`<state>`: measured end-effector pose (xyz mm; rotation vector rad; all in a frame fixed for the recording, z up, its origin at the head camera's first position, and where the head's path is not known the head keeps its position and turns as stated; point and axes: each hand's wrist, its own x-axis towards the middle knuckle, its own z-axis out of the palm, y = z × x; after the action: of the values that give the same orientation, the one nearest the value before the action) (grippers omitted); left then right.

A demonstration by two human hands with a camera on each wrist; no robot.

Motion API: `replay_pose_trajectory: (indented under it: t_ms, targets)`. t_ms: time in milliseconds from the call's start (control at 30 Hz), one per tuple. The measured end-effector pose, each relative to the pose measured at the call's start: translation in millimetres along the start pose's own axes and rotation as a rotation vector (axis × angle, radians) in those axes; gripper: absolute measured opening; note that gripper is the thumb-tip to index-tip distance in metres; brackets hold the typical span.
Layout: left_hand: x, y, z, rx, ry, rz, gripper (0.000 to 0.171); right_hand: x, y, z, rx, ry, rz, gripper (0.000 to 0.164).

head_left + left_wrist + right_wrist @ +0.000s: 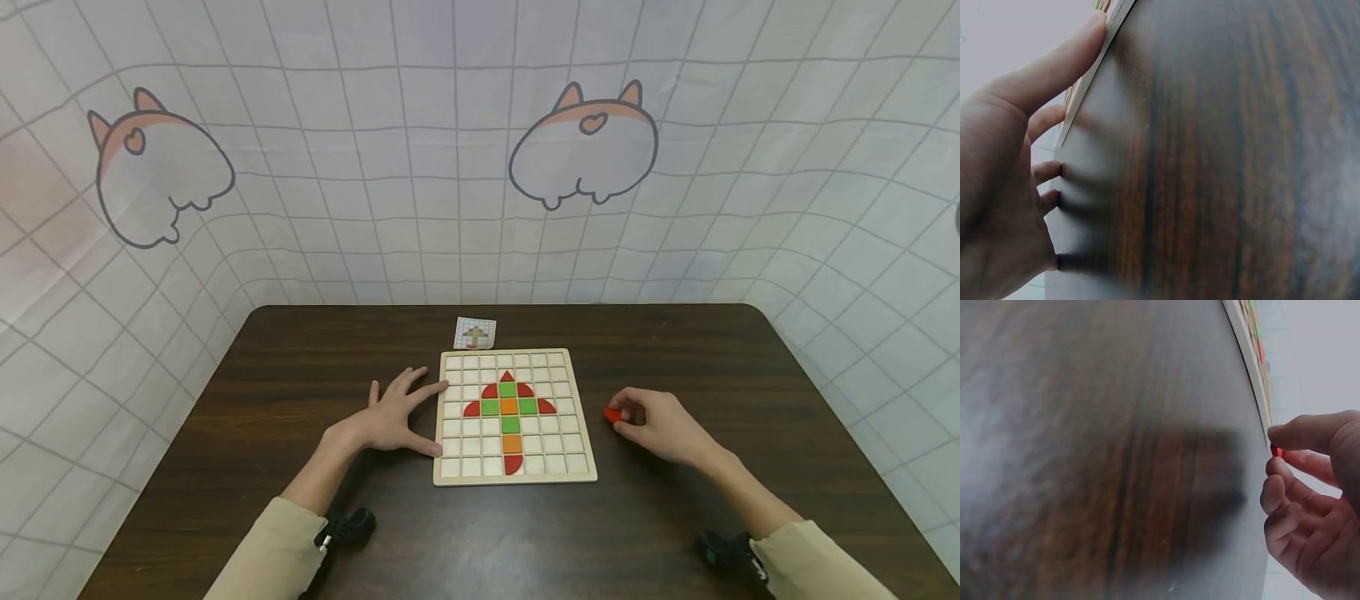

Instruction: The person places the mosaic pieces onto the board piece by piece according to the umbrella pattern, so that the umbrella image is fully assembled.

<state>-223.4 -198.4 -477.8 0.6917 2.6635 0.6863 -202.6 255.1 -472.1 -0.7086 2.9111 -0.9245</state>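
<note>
A square wooden grid board lies mid-table, with red, green and orange tiles forming a tree-like pattern in its cells. My left hand is spread at the board's left edge, thumb and index fingertip right at the rim. In the left wrist view the thumb rests along the board's side, and the other fingertips reach the tabletop. To the right of the board, my right hand pinches a small red tile between thumb and fingers. The right wrist view shows only a sliver of that red tile.
A small pattern card printed with a similar coloured figure lies just behind the board. The dark wooden table ends at a white gridded curtain at the back and sides. Black wrist devices sit on both forearms.
</note>
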Motion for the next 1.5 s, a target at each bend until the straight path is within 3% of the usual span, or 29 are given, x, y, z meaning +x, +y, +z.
replay_pose_trajectory:
  t_ms: [300,967,1500]
  targets:
    - [0.8,-0.2,-1.9,0.02,-0.009,-0.007,0.105,7.9,-12.3,6.9,0.022,-0.029,-0.021,0.018]
    - [4.3,0.1,-3.3,0.047,-0.03,-0.037,0.106,29.3,-68.3,39.2,0.02,-0.175,-0.11,0.022]
    - [4.0,0.6,-3.0,0.026,-0.028,-0.028,0.106,40.3,-100.8,70.0,-0.025,-0.232,-0.287,0.015]
